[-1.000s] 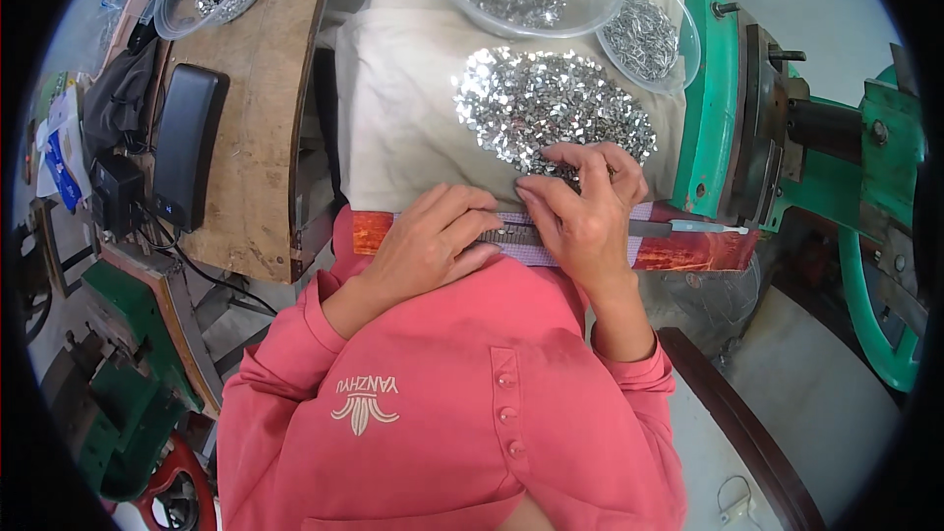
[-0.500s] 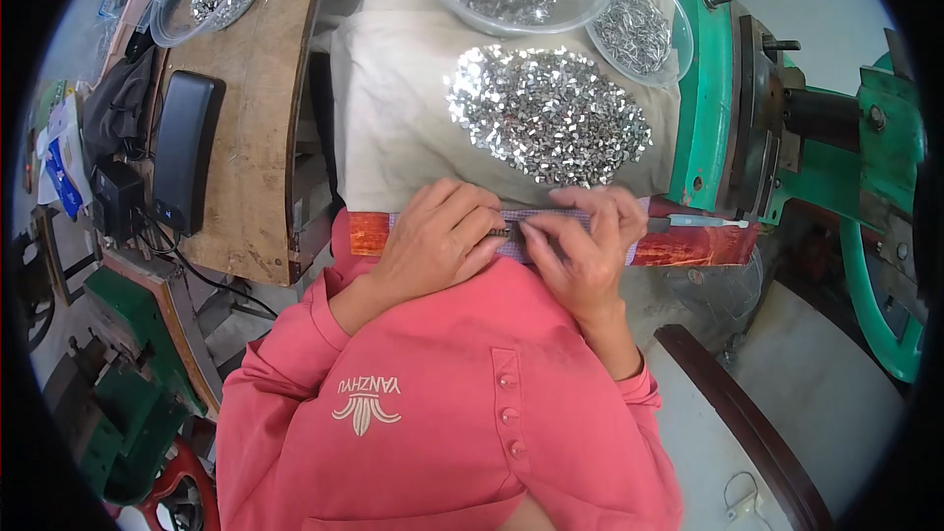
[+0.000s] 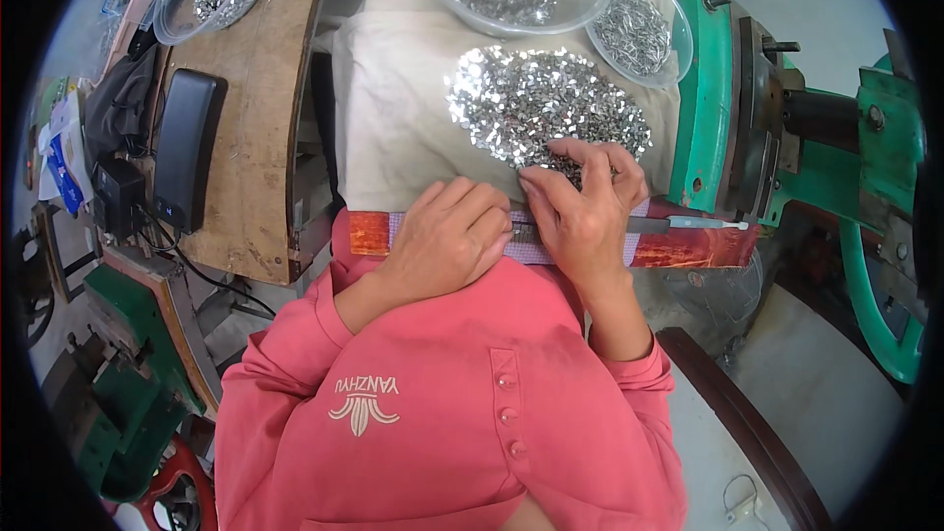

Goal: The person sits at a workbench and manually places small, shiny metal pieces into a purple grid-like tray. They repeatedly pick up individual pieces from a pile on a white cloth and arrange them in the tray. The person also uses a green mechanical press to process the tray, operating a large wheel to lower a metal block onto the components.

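Observation:
A mound of small shiny metal pieces [image 3: 551, 103] lies on a beige cloth [image 3: 393, 108] in front of me. My right hand [image 3: 590, 206] reaches over the mound's near edge, thumb and fingers apart, with nothing visible between them. My left hand [image 3: 452, 236] rests at the cloth's near edge, its fingers curled and pressed together. A dark narrow strip [image 3: 528, 232] shows beside its fingertips, on a checkered fabric [image 3: 526, 251]. Whatever the left fingers hold is mostly hidden. To the right of my right hand lies a slim tool with a light blue handle [image 3: 703, 222].
Beyond the mound stand a large clear bowl [image 3: 590, 15] of metal pieces and a smaller clear tub [image 3: 685, 39] of thin metal parts. A green machine [image 3: 703, 98] borders the right. Leftward, a wooden bench [image 3: 251, 138] holds a black device [image 3: 187, 152] and another tub [image 3: 162, 15].
My right hand has moved away from beside the left fingertips, forward to the mound's near edge. The left hand has shifted slightly right and stays closed.

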Action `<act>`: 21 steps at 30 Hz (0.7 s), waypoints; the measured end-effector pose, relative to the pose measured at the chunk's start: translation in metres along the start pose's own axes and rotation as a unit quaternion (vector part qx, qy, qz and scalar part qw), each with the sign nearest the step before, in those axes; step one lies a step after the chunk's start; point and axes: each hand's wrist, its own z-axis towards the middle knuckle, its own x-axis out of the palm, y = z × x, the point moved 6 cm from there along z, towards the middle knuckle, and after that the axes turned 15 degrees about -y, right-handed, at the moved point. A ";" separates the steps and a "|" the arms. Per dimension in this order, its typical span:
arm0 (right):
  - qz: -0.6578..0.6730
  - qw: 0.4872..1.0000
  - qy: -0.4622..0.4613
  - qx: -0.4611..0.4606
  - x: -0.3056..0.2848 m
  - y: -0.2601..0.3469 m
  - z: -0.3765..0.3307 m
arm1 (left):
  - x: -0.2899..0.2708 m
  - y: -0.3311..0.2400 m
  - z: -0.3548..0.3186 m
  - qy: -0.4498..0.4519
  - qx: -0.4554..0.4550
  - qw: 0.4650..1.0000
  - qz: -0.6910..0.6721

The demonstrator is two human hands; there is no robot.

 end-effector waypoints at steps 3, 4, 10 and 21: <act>0.013 1.000 0.014 0.008 -0.003 0.000 0.004 | -0.010 0.007 0.005 -0.034 -0.036 0.999 0.007; 0.018 1.000 0.018 0.012 -0.005 -0.001 0.003 | -0.014 0.011 0.008 -0.052 -0.047 0.997 0.015; -0.013 0.999 0.009 0.039 -0.007 -0.002 -0.005 | -0.018 0.031 0.020 -0.060 -0.075 0.994 0.053; -0.007 0.999 0.025 0.036 0.004 0.007 0.007 | -0.031 0.043 0.019 -0.059 -0.089 0.994 -0.013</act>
